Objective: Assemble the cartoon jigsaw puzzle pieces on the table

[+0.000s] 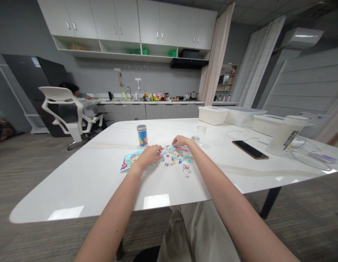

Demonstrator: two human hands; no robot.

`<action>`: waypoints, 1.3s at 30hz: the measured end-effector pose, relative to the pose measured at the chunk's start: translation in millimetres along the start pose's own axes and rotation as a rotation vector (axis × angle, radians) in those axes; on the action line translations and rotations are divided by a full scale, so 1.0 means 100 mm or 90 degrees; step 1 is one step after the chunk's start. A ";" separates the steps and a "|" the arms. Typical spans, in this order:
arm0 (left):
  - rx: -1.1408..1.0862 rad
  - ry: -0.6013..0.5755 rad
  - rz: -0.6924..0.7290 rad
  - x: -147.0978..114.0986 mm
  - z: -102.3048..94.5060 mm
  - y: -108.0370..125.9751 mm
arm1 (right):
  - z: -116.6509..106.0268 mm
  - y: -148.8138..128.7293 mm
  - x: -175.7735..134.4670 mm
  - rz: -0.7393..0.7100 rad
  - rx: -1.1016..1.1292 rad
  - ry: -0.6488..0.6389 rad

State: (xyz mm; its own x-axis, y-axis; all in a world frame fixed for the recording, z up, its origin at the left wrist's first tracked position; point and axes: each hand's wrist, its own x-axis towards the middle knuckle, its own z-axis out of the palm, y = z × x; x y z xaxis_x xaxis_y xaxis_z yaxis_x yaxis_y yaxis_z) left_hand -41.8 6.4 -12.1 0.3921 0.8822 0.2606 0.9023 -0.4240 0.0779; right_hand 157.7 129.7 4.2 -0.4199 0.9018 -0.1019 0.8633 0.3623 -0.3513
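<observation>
We see small, flat, multicoloured jigsaw pieces [174,158] scattered on the glossy white counter [76,185]. The left hand [150,155], beside a colourful printed sheet [128,161], and the right hand [180,141] curl at the scatter's edges; at this scale, we cannot tell whether either grips a piece.

The head view looks forward and down over the table [89,178] to far cabinets [149,22], seemingly wide-angled.

Left hand [149,155]: we hold it palm down, fingers [156,147] bent.
Right hand [181,140]: we curl its fingers downward.
Forearms [118,209]: ours, bare, outstretched.
</observation>
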 end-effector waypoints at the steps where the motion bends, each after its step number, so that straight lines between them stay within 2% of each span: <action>1: 0.005 0.000 0.000 -0.01 0.00 -0.01 | -0.01 0.02 0.00 -0.001 0.007 -0.007; 8: 0.011 -0.002 -0.001 -0.03 0.01 -0.02 | -0.03 0.15 -0.07 -0.001 0.107 -0.067; 16: 0.000 -0.004 -0.006 -0.02 0.03 -0.06 | -0.02 0.22 -0.19 -0.035 0.294 -0.085; 24: -0.026 -0.003 -0.006 -0.01 0.02 -0.06 | 0.03 0.24 -0.22 -0.031 0.443 -0.114; 39: -0.037 -0.002 -0.007 -0.01 0.03 -0.07 | -0.04 0.20 -0.26 -0.004 0.412 -0.050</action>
State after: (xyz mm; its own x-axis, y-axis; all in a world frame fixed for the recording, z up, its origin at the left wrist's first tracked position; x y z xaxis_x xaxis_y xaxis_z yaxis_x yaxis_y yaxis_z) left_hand -47.5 9.3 -15.7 0.3827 0.8878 0.2557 0.8949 -0.4250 0.1363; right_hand 186.8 114.7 3.8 -0.4643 0.8717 -0.1571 0.5283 0.1302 -0.8390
